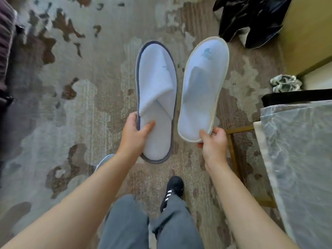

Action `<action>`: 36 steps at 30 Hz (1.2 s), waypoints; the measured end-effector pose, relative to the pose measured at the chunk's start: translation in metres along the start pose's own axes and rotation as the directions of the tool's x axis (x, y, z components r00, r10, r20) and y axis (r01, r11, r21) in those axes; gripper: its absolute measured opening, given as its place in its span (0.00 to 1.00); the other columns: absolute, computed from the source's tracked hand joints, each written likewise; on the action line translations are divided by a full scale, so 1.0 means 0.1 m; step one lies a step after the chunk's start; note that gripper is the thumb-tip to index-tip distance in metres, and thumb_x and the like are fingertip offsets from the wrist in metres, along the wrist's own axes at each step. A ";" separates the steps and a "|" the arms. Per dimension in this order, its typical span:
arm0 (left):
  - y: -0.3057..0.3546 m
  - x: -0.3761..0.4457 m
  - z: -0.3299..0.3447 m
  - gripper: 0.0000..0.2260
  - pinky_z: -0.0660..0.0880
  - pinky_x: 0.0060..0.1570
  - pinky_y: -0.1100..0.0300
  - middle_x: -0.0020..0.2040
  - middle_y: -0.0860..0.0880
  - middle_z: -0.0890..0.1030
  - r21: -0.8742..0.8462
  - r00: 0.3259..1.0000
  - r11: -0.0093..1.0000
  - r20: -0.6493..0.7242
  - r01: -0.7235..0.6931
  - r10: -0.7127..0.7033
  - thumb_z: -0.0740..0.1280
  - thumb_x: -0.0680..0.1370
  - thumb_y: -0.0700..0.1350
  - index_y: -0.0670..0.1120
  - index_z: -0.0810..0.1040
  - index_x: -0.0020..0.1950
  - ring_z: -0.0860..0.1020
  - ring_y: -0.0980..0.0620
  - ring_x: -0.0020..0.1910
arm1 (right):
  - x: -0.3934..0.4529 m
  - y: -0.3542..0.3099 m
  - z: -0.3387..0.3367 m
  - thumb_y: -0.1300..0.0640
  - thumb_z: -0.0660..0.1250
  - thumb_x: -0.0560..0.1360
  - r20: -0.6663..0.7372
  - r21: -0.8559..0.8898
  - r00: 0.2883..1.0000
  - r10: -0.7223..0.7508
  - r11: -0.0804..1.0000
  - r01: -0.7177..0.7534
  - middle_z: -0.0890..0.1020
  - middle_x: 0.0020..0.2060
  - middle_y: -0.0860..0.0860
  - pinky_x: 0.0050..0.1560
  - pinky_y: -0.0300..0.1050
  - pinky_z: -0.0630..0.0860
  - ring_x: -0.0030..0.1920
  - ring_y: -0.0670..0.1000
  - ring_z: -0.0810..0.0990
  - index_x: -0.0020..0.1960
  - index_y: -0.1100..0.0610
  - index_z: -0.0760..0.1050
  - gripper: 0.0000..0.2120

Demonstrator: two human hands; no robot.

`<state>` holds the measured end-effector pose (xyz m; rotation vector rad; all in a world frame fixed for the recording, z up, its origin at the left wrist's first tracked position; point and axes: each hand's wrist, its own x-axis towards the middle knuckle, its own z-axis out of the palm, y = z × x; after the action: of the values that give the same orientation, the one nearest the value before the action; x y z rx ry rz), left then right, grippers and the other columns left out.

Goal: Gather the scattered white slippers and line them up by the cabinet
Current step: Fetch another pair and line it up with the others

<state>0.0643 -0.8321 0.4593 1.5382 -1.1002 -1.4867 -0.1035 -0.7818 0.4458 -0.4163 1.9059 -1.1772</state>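
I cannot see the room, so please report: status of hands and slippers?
Left hand grips grey-trimmed slipper at heel. Right hand pinches cream-trimmed slipper at heel. Both off the carpet. Black bag and sneakers lie ahead right.

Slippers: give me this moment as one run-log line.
left hand grips grey-trimmed slipper at heel | right hand pinches cream-trimmed slipper at heel | both held above carpet | neither set down yet

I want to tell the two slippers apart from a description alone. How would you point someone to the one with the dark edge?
Start from the patterned carpet that fills the view; two white slippers are held up over its middle. The grey-trimmed slipper is the one in the left hand, gripped near its heel. Its dark grey rim sets it apart from the cream-trimmed slipper pinched by the right hand.
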 end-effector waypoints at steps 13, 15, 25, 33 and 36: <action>1.19 -0.33 -0.25 0.06 0.77 0.39 0.58 0.47 0.53 0.79 0.068 0.876 0.992 0.477 -0.110 0.065 0.65 0.74 0.45 0.53 0.72 0.48 0.79 0.52 0.46 | -1.44 -0.55 -0.17 0.65 0.63 0.73 -0.450 0.352 0.891 0.062 0.929 0.113 0.75 0.40 0.47 0.24 0.26 0.71 0.40 0.44 0.75 0.52 0.57 0.66 0.10; 1.27 -0.50 -0.22 0.05 0.76 0.37 0.60 0.44 0.54 0.79 0.109 0.808 0.983 0.586 -0.150 0.058 0.66 0.74 0.45 0.55 0.72 0.45 0.79 0.54 0.44 | -1.78 -0.44 -0.17 0.66 0.63 0.73 -0.526 0.444 0.841 0.126 0.884 0.145 0.75 0.41 0.47 0.25 0.26 0.72 0.40 0.45 0.75 0.53 0.58 0.66 0.11; 0.95 -2.09 0.30 0.04 0.74 0.31 0.65 0.44 0.55 0.78 0.197 0.292 0.898 0.953 -0.392 -0.082 0.65 0.74 0.46 0.55 0.71 0.43 0.78 0.59 0.40 | -3.55 0.40 -0.76 0.68 0.62 0.72 -0.860 0.501 0.323 0.396 0.778 0.380 0.75 0.34 0.48 0.21 0.27 0.68 0.33 0.45 0.73 0.37 0.54 0.68 0.11; 0.09 -4.39 0.19 0.06 0.74 0.35 0.59 0.44 0.56 0.77 0.127 -0.154 0.844 0.958 -0.522 -0.240 0.64 0.75 0.47 0.57 0.70 0.41 0.77 0.55 0.43 | -5.72 1.49 -1.02 0.66 0.62 0.72 -0.784 0.507 -0.064 0.617 0.697 0.507 0.75 0.40 0.50 0.27 0.32 0.73 0.39 0.48 0.75 0.46 0.59 0.67 0.06; -0.32 -5.31 -0.08 0.07 0.75 0.37 0.58 0.43 0.55 0.76 0.060 -0.306 0.825 0.912 -0.562 -0.274 0.63 0.75 0.46 0.57 0.69 0.40 0.76 0.54 0.43 | -6.57 1.89 -1.08 0.68 0.62 0.72 -0.734 0.463 -0.211 0.645 0.703 0.540 0.74 0.38 0.51 0.24 0.29 0.71 0.36 0.47 0.74 0.45 0.60 0.67 0.06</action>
<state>0.0911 -0.3302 0.6329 -0.4003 -2.7531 -2.2875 0.2281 -0.2009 0.6223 1.8807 2.0845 -2.4648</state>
